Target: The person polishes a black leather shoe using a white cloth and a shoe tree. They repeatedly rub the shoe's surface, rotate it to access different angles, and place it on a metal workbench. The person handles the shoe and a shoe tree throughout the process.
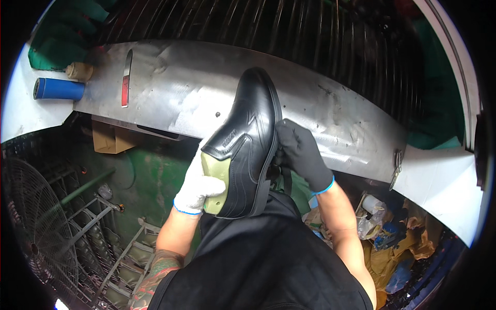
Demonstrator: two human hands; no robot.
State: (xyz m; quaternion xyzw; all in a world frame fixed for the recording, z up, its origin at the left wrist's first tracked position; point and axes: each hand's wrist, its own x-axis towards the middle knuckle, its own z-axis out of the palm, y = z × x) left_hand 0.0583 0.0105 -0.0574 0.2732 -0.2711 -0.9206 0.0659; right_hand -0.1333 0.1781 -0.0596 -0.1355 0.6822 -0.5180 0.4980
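A black leather slip-on shoe (248, 129) with a dark sole is held upright in front of me, its toe pointing away and its sole turned to the right. A light green shoe last (218, 178) shows in its opening. My left hand (199, 181), in a white glove, is closed around the heel end, with the thumb on the last. My right hand (300, 152), in a dark grey glove, is closed against the sole's edge near the middle of the shoe. Its fingertips are partly hidden, and whatever they may hold cannot be made out.
Beyond the shoe lies a metal shelf (175, 72) below a dark slatted rack (217, 20). A red-handled knife (125, 88), a blue cylinder (59, 89) and scissors (397, 168) sit along it. A fan (39, 222) stands at left; bags and wrapping (395, 248) lie at right.
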